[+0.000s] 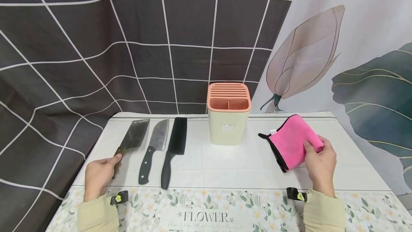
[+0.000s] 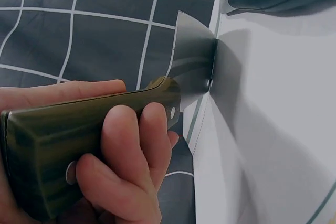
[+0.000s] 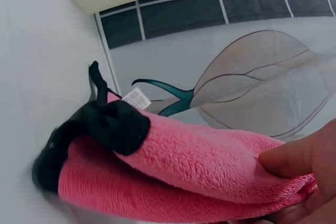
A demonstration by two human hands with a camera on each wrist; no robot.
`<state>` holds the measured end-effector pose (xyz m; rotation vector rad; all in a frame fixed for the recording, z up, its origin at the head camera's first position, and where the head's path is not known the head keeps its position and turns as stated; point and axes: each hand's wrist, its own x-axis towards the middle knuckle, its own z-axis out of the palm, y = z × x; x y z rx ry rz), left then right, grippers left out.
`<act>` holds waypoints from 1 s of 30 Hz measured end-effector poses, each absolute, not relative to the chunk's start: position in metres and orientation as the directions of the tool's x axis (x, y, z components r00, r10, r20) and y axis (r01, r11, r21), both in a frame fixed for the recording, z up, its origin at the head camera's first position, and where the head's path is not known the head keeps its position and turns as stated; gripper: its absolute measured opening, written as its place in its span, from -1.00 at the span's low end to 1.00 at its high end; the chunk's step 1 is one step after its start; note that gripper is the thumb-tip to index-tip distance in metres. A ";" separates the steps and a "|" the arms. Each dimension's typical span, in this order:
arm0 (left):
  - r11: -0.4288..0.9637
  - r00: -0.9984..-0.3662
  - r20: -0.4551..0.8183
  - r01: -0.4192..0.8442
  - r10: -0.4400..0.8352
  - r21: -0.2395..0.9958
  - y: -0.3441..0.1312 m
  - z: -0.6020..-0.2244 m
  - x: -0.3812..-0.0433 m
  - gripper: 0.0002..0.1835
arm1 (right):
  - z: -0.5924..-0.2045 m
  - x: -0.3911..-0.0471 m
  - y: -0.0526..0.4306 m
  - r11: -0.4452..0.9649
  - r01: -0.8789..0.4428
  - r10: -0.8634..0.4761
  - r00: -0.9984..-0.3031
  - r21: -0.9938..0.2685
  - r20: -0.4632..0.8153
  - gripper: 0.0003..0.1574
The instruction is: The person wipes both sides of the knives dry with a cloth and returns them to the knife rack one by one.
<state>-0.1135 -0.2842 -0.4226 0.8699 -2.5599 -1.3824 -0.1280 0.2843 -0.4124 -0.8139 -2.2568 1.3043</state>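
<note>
My left hand (image 1: 100, 175) grips the handle of a cleaver (image 1: 135, 133) at the table's left side. In the left wrist view, fingers curl round its brown-green riveted handle (image 2: 63, 140), and the broad blade (image 2: 193, 59) stands tilted with an edge at the white table top. My right hand (image 1: 320, 162) pinches a folded pink cloth (image 1: 294, 140) with black trim at the right. The right wrist view shows the thumb on top of the fleecy cloth (image 3: 194, 163), whose black hanging loop (image 3: 98, 82) and white tag point away from the hand.
Right of the cleaver lie a black-handled kitchen knife (image 1: 154, 153) and an all-black knife (image 1: 175, 149). A cream knife block (image 1: 226, 128) with an orange slotted top stands at the back middle. Flowered cloth (image 1: 206, 207) covers the table's front; dark gridded fabric (image 1: 193, 17) hangs behind.
</note>
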 end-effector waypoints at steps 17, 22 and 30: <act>0.425 -0.876 -0.190 -0.392 -0.442 0.816 -0.281 -0.396 -0.107 -0.41 | -0.399 -0.125 0.276 0.400 0.159 0.631 -0.762 -0.903 0.145 -0.45; 0.444 -0.907 -0.210 -0.368 -0.365 0.817 -0.279 -0.387 -0.103 -0.34 | -0.396 -0.125 0.273 0.376 0.130 0.642 -0.751 -0.917 0.157 -0.44; 0.516 -0.946 -0.239 -0.320 -0.219 0.794 -0.274 -0.376 -0.098 -0.34 | -0.387 -0.122 0.266 0.362 0.043 0.649 -0.729 -0.931 0.219 -0.70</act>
